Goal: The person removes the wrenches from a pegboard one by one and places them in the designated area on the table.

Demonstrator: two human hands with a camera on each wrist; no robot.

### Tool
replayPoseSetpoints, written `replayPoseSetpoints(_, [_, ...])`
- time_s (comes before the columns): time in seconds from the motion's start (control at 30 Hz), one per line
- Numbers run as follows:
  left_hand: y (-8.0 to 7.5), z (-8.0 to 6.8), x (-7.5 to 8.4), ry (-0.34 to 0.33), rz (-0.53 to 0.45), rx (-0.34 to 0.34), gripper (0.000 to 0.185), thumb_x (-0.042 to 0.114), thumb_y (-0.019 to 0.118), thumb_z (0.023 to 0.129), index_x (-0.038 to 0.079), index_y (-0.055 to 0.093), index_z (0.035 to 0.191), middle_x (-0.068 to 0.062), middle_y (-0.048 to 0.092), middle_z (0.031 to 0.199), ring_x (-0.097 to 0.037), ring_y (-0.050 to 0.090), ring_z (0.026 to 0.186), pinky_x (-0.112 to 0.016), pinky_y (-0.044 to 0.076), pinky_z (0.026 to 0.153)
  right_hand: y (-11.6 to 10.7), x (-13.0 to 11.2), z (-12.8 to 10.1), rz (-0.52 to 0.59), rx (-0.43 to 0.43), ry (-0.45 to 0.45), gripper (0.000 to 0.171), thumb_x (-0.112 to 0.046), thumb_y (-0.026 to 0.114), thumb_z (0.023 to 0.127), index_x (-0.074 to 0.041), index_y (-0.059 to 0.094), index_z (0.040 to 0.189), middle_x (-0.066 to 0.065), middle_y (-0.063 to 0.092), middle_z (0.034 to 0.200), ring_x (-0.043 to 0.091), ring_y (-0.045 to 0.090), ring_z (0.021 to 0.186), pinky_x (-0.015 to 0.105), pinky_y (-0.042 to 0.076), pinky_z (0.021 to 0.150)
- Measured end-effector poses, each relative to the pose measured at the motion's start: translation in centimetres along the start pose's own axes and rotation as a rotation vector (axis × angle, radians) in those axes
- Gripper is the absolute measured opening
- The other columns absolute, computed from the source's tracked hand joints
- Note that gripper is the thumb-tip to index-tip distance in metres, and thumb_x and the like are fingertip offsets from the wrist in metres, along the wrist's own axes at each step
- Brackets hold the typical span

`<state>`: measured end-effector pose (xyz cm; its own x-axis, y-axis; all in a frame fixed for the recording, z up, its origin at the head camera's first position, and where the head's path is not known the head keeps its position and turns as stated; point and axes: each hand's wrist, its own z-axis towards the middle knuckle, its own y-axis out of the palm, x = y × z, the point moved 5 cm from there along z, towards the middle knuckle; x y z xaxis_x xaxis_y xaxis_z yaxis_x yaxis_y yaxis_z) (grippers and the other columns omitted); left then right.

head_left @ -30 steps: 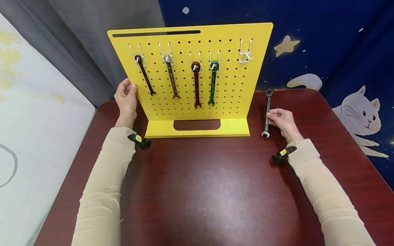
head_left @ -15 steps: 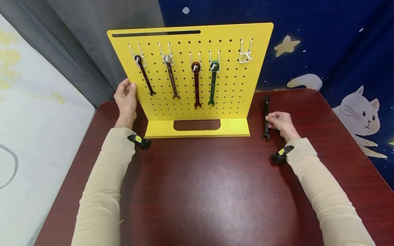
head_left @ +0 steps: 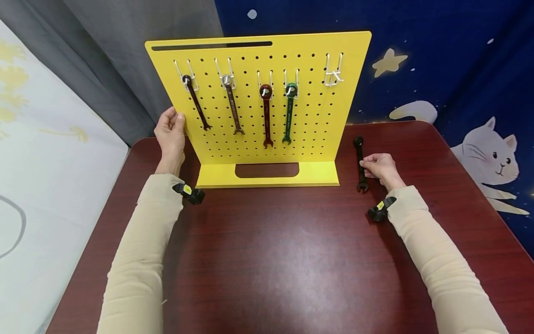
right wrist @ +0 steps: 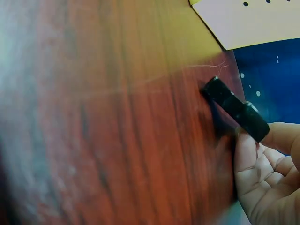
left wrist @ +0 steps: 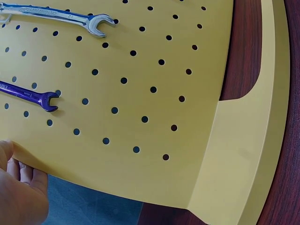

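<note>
My left hand (head_left: 171, 134) grips the left edge of an upright yellow pegboard (head_left: 250, 102), its thumb on the front face. In the left wrist view, the open ends of a chrome wrench (left wrist: 70, 16) and a purple wrench (left wrist: 28, 96) hang near that hand. Right of the board, my right hand (head_left: 379, 168) pinches a dark combination wrench (head_left: 360, 153) at its middle, ring end pointing away. The right wrist view shows this wrench's open end (right wrist: 234, 105) close over the table, held between thumb and fingers.
Hanging from white hooks further along the board are a red wrench (head_left: 267, 116) and a green wrench (head_left: 289, 116). A bare white hook (head_left: 333, 76) sits at the upper right. The board's base (head_left: 217, 176) stands on the dark red table (head_left: 275, 246), with curtains behind.
My right hand has come slightly down and nearer with the wrench, whose ring end has dipped and swung a little left. The left hand and the board have stayed put.
</note>
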<state>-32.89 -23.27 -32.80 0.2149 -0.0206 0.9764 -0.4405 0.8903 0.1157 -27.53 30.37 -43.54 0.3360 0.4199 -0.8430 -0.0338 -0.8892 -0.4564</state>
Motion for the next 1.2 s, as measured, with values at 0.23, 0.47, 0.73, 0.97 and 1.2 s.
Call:
replayPoseSetpoints(0.23, [0.06,0.0,0.01,-0.016,0.001,0.004,0.026,0.013,0.06,0.092,0.013,0.062,0.118,0.004,0.061,0.099,-0.008,0.057,0.091,-0.024,0.044,0.083,-0.1,-0.23,-0.1,-0.071,0.002,-0.01,0.031,-0.014,0.058,0.092,0.01,0.054,0.112,-0.01,0.055,0.066,0.0,0.056,0.053,0.018,0.052,0.056])
replayPoseSetpoints(0.47, [0.04,-0.05,0.04,-0.033,0.005,0.002,0.027,0.014,0.06,0.092,0.013,0.062,0.119,0.004,0.061,0.101,-0.008,0.056,0.091,-0.026,0.044,0.085,-0.15,-0.15,0.05,-0.093,0.004,-0.003,0.029,-0.014,0.059,0.091,0.009,0.054,0.108,-0.005,0.054,0.068,0.001,0.056,0.053,0.019,0.052,0.055])
replayPoseSetpoints(0.73, [0.03,-0.08,0.06,-0.031,0.008,0.006,0.027,0.014,0.06,0.092,0.014,0.062,0.119,0.004,0.061,0.101,-0.008,0.056,0.092,-0.025,0.044,0.086,-0.26,-0.32,0.33,-0.108,-0.009,-0.002,0.026,-0.013,0.06,0.091,0.009,0.055,0.104,-0.004,0.054,0.067,0.003,0.056,0.052,0.02,0.052,0.053])
replayPoseSetpoints(0.97, [0.02,-0.05,0.02,-0.032,0.012,0.004,0.026,0.015,0.06,0.092,0.015,0.063,0.118,0.003,0.062,0.101,-0.008,0.057,0.092,-0.027,0.044,0.087,-0.32,-0.48,0.34,-0.123,-0.018,0.004,0.025,-0.011,0.059,0.091,0.009,0.054,0.103,-0.003,0.054,0.065,0.003,0.056,0.051,0.02,0.052,0.053])
replayPoseSetpoints(1.2, [-0.01,-0.09,0.04,-0.036,0.011,0.008,0.026,0.015,0.061,0.092,0.014,0.063,0.118,0.003,0.062,0.101,-0.009,0.057,0.092,-0.024,0.044,0.085,-0.35,-0.39,0.65,-0.143,-0.028,0.02,0.023,-0.011,0.061,0.089,0.008,0.054,0.101,-0.005,0.056,0.062,0.003,0.056,0.049,0.022,0.052,0.05])
